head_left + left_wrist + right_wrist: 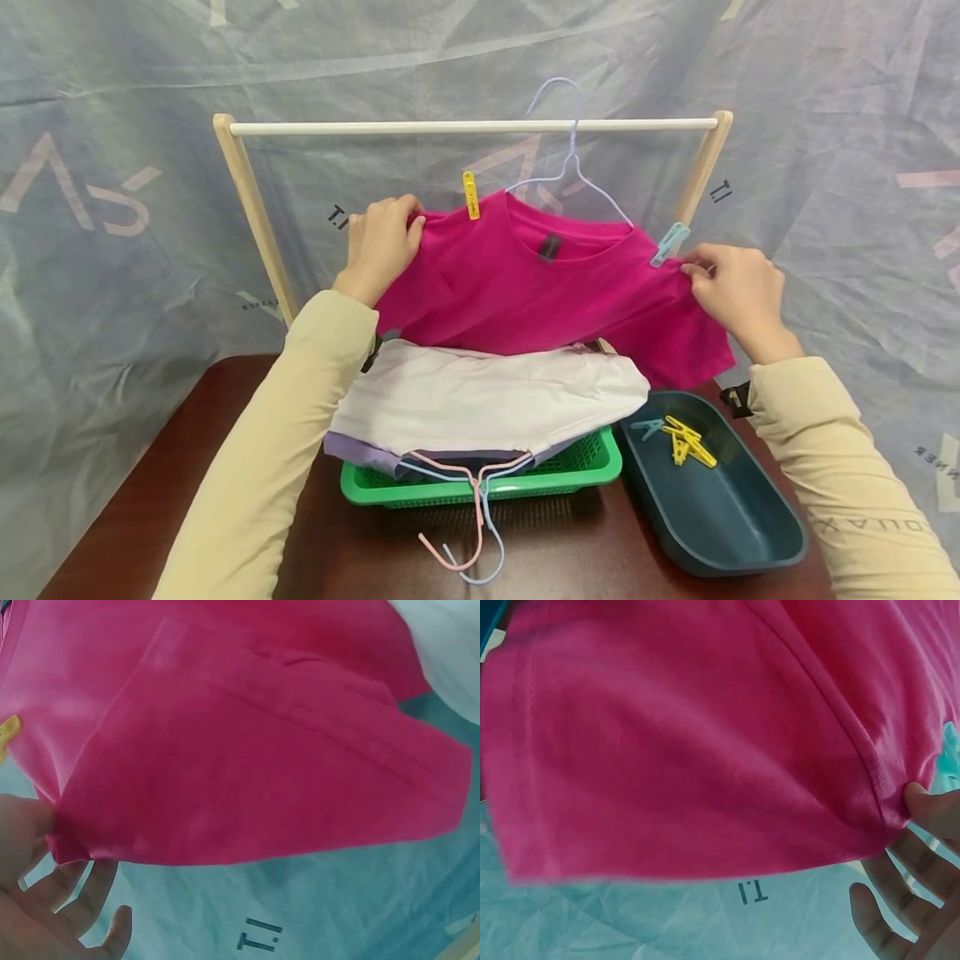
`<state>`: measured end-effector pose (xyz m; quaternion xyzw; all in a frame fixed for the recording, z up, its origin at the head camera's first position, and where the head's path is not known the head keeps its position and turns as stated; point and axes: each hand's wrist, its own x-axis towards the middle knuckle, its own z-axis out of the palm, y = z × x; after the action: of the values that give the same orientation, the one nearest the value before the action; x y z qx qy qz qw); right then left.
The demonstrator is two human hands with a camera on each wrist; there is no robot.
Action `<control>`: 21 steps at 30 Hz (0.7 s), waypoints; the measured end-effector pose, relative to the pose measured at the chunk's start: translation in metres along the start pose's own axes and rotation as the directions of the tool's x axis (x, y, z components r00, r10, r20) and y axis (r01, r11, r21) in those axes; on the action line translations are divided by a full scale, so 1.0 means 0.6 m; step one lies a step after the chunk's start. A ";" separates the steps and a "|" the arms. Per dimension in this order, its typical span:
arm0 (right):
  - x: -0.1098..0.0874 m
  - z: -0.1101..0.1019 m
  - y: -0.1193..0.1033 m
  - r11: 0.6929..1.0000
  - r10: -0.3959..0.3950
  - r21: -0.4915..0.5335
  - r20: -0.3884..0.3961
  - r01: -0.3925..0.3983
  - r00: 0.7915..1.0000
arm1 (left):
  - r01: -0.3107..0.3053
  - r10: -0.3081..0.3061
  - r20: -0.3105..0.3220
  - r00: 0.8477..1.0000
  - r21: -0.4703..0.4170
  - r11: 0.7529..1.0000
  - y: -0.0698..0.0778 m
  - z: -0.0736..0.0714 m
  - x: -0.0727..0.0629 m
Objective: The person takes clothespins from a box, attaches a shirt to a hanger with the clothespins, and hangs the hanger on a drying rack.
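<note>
Beige sleeves (240,450) nearest the camera, leading up to both hands. Magenta short-sleeved cloth T-shirt (517,292) is held up over the far part of the dark red-brown desk (300,533), on a pale lavender wire hanger (573,152). Left hand (381,246) and right hand (738,287) each pinch cloth near a shoulder seam, thumb against fingers. Yellow plastic peg (471,197) on one shoulder, light-blue plastic peg (670,244) on the other. Hook shows above the white rod (360,128) of the wooden rack (255,208); does not look seated.

Judgement: tension the shoulders gently and evenly, raise the lower right side, avoid dragging cloth from under the pegs.

Outward: folded white cloth (487,400) over the green plastic basket (405,497), mid-desk; dark teal oval tray (742,508) by the right edge, holding yellow plastic pegs (700,452).
</note>
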<state>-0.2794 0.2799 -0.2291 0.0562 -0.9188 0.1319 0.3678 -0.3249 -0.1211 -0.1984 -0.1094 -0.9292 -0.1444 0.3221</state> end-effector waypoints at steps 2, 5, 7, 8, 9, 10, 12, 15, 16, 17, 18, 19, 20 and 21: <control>0.001 -0.003 0.004 1.000 0.018 -0.005 0.009 -0.018 1.000 | 0.006 -0.006 -0.003 1.000 0.000 1.000 0.007 0.001 0.006; 0.002 -0.009 0.013 0.999 0.047 -0.011 0.021 -0.047 0.999 | 0.011 -0.011 -0.004 1.000 0.001 1.000 0.019 0.002 0.014; 0.003 -0.014 0.018 0.998 0.070 -0.009 0.034 -0.069 0.997 | 0.012 -0.012 -0.002 1.000 0.002 1.000 0.027 0.003 0.018; 0.004 -0.016 0.020 0.997 0.079 -0.010 0.040 -0.079 0.996 | 0.015 -0.015 0.002 1.000 0.004 1.000 0.030 0.004 0.021; 0.004 -0.018 0.022 0.996 0.085 -0.011 0.048 -0.085 0.995 | 0.018 -0.018 0.006 1.000 0.005 1.000 0.033 0.004 0.023; 0.004 -0.020 0.023 0.996 0.091 -0.013 0.054 -0.090 0.994 | 0.023 -0.023 0.011 1.000 0.006 1.000 0.036 0.004 0.025; 0.005 -0.021 0.025 0.995 0.098 -0.014 0.069 -0.097 0.993 | 0.036 -0.036 0.019 0.999 0.005 0.999 0.040 0.005 0.029; 0.005 -0.021 0.026 0.995 0.098 -0.015 0.088 -0.097 0.991 | 0.063 -0.064 0.043 0.997 0.010 0.998 0.043 0.008 0.033; 0.005 -0.021 0.026 0.995 0.099 -0.015 0.095 -0.098 0.991 | 0.071 -0.071 0.050 0.996 0.012 0.997 0.044 0.009 0.034; 0.006 -0.021 0.027 0.995 0.098 -0.015 0.100 -0.097 0.990 | 0.077 -0.078 0.059 0.995 0.011 0.997 0.044 0.010 0.035; 0.005 -0.021 0.027 0.995 0.096 -0.016 0.101 -0.095 0.990 | 0.084 -0.085 0.069 0.994 0.011 0.996 0.045 0.012 0.035; 0.004 -0.021 0.027 0.995 0.095 -0.017 0.102 -0.094 0.990 | 0.091 -0.091 0.078 0.993 0.012 0.996 0.045 0.013 0.035; 0.003 -0.021 0.027 0.996 0.093 -0.016 0.102 -0.091 0.990 | 0.097 -0.097 0.086 0.992 0.011 0.995 0.044 0.015 0.035; 0.002 -0.021 0.027 0.996 0.091 -0.015 0.103 -0.090 0.991 | 0.101 -0.101 0.096 0.990 0.008 0.995 0.044 0.017 0.034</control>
<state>-0.2751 0.2991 -0.2226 0.0195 -0.9389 0.1405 0.3137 -0.3387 -0.0904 -0.1880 -0.0684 -0.9482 -0.1537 0.2693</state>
